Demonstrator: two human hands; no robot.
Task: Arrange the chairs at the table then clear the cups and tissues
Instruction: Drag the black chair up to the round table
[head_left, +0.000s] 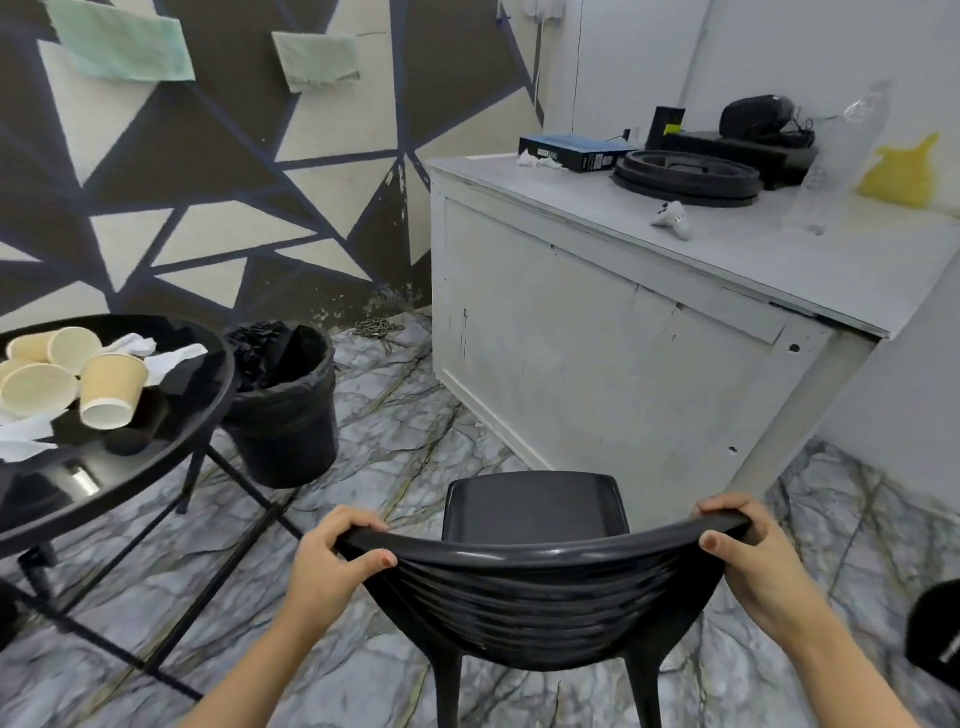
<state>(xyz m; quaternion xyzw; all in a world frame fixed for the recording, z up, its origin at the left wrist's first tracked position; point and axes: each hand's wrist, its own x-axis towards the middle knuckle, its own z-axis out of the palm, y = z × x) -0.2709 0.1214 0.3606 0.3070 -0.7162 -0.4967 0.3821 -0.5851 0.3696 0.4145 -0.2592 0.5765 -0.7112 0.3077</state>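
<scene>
Both hands grip the curved top rail of a black chair (530, 582), the left hand (332, 558) and right hand (748, 551) with fingers wrapped around its two ends. The chair stands on the marble floor (405, 415), right of the round black tabletop (171, 447), which carries paper cups (111, 389) and crumpled tissues (156, 351).

Black plastic chair (535, 587) upright, apart from round black table (208, 374).
I log paper cups (111, 384) tipped among white tissues (156, 351) on it.
</scene>
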